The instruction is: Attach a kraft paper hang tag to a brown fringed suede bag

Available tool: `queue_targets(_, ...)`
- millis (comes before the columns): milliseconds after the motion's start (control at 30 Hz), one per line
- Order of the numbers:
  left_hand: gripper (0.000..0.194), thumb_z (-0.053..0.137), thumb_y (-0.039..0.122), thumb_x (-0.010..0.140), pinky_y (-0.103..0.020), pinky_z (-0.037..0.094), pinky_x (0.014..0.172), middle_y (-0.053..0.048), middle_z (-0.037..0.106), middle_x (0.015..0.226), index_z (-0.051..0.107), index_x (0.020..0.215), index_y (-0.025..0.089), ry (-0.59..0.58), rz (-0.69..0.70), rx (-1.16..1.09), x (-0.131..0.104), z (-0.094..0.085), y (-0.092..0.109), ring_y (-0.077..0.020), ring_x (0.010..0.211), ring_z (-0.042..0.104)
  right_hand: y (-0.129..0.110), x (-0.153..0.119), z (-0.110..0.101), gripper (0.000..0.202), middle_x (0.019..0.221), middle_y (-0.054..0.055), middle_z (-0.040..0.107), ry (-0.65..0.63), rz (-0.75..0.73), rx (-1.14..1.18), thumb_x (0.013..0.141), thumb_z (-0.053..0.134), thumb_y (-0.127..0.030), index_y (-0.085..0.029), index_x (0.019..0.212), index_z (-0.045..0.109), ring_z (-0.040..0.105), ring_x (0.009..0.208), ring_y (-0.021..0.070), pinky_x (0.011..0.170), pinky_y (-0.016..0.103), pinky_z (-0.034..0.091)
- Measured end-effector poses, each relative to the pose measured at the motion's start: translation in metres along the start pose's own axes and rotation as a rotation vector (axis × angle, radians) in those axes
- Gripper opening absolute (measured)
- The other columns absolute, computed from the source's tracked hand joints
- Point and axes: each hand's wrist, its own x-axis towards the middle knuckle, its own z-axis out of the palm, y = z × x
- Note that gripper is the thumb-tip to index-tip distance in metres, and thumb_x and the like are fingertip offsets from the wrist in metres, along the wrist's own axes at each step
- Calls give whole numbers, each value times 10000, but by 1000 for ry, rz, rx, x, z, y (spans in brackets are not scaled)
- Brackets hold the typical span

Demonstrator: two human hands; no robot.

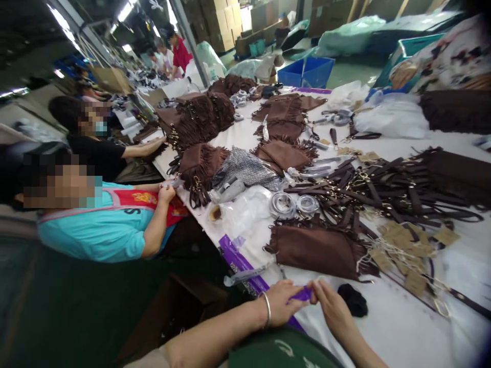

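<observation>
A: At the near edge of the white surface, what's in the hands?

B: Left hand & right hand meet on a small purple strip, fingers of both pinched shut on it, one at each end, approx. just above the surface edge.

A: How'd it handle?

B: Looks thin, light, floppy, prob. film or tape; my guess is it'd crease or slip, so grip near the ends w/ fingertips, as both hands do.

A: What's nearby?

B: Brown fringed bag just beyond the hands, black scrap beside the right hand, longer purple strip to the left, pile of dark straps & paper tags farther right.

A: Others?

B: Co-worker in a teal shirt at the left side, hand on another bag. Can't tell more.
</observation>
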Motion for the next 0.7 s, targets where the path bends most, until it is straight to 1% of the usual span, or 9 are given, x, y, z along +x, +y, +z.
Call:
queue_targets(100,372,515,398,862,-369,382,1003,-74,665,1108,660,1130,185,113,-62,-201,-5,-5,-4,-252,1081,567,-1,-2,38,339,591,5,561,-93,-3,-185,801,459,-557,-250,757,595,521,588,208,625,334,357)
queue_targets(200,372,637,405,777,-353,456,884,-91,707,928,712,1016,129,249,-229,-424,-9,-13,-21,-245,924,617,-2,-1,62,339,587,6,593,-153,9,-286,806,447,-542,-260,867,624,535,570,220,617,337,336)
queue_targets(267,387,707,414,707,-325,469,776,-97,702,821,731,937,103,309,-316,-498,-10,-23,-33,-220,800,613,-4,1,72,343,578,3,602,-188,24,-293,817,436,-545,-262,861,625,557,580,225,644,340,356)
queue_targets(333,439,722,462,676,-279,449,661,-99,679,775,729,900,86,308,-344,-536,-11,-34,-41,-178,708,584,-8,4,81,356,573,4,613,-223,46,-255,824,434,-557,-254,787,617,579,598,225,687,344,386)
queue_targets(433,564,657,582,686,-208,369,508,-114,652,833,696,930,75,254,-351,-588,-9,-49,-47,-122,625,544,-12,9,89,418,640,30,660,-274,97,-126,807,462,-601,-227,697,614,619,695,235,766,355,426)
queue_targets(500,607,608,620,704,-186,315,447,-118,641,839,669,957,72,210,-356,-581,-5,-59,-48,-99,573,518,-12,13,91,456,798,57,701,-283,154,-7,787,480,-636,-214,795,653,637,845,250,808,358,453)
queue_targets(600,538,604,578,727,-185,291,407,-61,607,685,672,918,80,188,-359,-481,1,-78,-50,-80,473,448,-6,25,96,550,1052,87,679,-200,273,165,772,491,-665,-217,1060,629,587,1069,253,860,359,474)
queue_targets(633,481,618,543,733,-191,300,409,-34,586,628,683,883,90,201,-352,-431,3,-88,-50,-78,451,424,-3,30,99,565,1090,95,666,-162,319,216,771,507,-658,-217,1109,607,583,1084,252,865,364,480)
queue_targets(700,349,648,457,744,-203,354,462,-1,565,577,707,844,127,247,-321,-333,6,-115,-47,-85,468,428,7,44,109,549,1083,109,667,-95,416,315,762,566,-617,-207,1126,586,628,1004,248,826,375,509)
